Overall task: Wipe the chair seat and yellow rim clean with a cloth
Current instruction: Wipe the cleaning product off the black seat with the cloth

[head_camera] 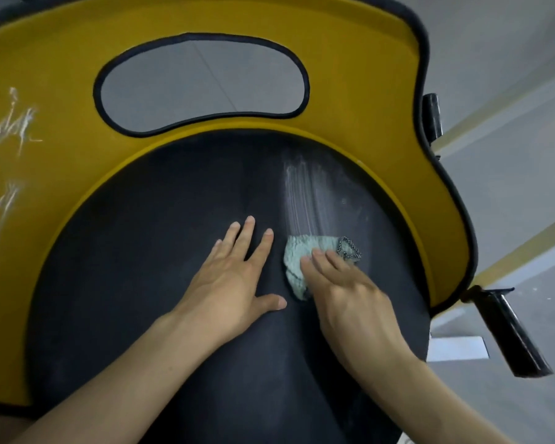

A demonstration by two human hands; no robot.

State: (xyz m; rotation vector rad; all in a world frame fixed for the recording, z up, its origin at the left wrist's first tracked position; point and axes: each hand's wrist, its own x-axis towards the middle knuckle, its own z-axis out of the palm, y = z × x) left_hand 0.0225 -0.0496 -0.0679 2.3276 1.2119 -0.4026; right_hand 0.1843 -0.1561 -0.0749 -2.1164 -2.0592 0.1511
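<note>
Right now the pale green cloth [297, 261] lies bunched on the black chair seat [173, 219], right of its middle, pinned flat under the right hand [346, 293]. That hand's fingers lie fairly straight on top of the cloth, pressing it down, not curled round it. A small patterned hanging loop [350, 248] sticks out from the cloth's far corner. Above the cloth, a band of white streaks [305, 193] runs up the seat toward the yellow rim [61, 91].

Just beside the cloth, the left hand [237, 274] rests palm-down on the seat, fingers spread and relaxed, holding nothing and apparently bracing the chair.

Further out, the rim curves round the seat. Its left part carries scattered white marks [10, 139] that look untouched, so the rim seems not yet done. An oval cutout [202, 81] opens through the yellow panel, and a black armrest bracket [510, 328] juts out over the grey floor [510, 155] on the right.

The risks, as I judge them:
- With only flat fingers on it, the cloth could slip out or roll up during a fast stroke.
- A loaded or dry cloth may smear the residue into more streaks instead of lifting it.
- The bracing left palm could pick up dust and print it back onto cleaned areas.
- The loop could snag on the rim's edge.
</note>
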